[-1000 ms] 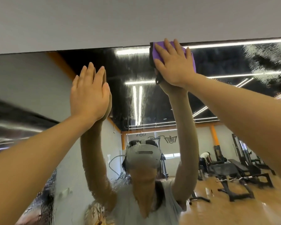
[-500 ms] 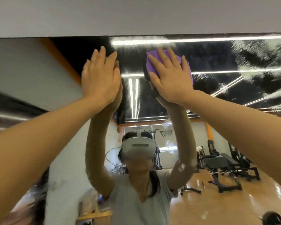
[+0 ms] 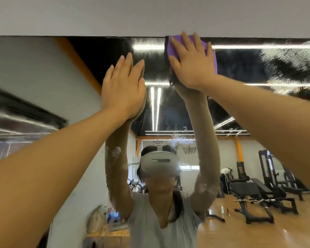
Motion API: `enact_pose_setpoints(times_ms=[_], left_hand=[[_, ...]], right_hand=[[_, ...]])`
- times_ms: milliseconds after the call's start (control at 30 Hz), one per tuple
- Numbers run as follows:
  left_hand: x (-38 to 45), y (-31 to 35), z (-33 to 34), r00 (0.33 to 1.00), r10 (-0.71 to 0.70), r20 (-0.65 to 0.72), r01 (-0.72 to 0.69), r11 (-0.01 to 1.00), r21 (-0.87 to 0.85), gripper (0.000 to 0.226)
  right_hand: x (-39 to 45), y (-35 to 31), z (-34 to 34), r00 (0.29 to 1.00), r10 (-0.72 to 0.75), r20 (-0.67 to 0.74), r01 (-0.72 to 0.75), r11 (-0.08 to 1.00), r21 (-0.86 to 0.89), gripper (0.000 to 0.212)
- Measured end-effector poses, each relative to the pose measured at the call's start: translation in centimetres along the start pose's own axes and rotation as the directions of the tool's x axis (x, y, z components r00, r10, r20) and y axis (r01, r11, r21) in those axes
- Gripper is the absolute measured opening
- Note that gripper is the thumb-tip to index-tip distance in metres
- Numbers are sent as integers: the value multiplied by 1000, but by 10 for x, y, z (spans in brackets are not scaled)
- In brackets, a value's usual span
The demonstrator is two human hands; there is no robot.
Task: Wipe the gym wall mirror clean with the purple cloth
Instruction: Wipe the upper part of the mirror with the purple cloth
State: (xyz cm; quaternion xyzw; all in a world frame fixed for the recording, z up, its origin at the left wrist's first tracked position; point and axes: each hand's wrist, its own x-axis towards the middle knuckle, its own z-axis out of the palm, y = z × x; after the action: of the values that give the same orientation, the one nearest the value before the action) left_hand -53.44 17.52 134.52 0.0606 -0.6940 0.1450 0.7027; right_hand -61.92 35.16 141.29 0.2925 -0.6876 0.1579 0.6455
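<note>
Mirror (image 3: 258, 108): glossy, streaked, below matte grey wall (image 3: 150, 15). Right hand (image 3: 191, 63) splayed flat on folded purple cloth (image 3: 212, 56); left hand (image 3: 123, 90) flat, empty.

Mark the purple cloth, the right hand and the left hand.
Purple cloth (image 3: 211, 56), head view: exposed right edge.
Right hand (image 3: 191, 63), head view: back of hand, flat on the cloth.
Left hand (image 3: 123, 90), head view: back of hand.

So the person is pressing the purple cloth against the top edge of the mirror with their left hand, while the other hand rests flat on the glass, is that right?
Not quite: it is the right hand that presses the purple cloth against the top edge of the mirror. The left hand is the bare one, flat on the glass lower down. The head view shows this.
</note>
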Motion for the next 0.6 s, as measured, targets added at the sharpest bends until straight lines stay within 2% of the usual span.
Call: enact_pose_setpoints(times_ms=[200,333,467,600], left_hand=[[-1,0,0,1000,-5,5,5,1000,-5,51],[-1,1,-1,1000,-5,12,5,1000,-11,52],[-1,-1,-1,1000,-4,15,4,1000,-10,52],[0,-2,1,1000,6,12,-6,1000,-15,52]], right_hand=[[-81,-9,15,993,-114,-33,115,993,9,62],[-79,-1,15,989,-148,-26,148,989,-17,62],[-39,12,6,997,-79,-23,79,997,-17,65],[5,28,-4,1000,29,4,-29,1000,11,58]])
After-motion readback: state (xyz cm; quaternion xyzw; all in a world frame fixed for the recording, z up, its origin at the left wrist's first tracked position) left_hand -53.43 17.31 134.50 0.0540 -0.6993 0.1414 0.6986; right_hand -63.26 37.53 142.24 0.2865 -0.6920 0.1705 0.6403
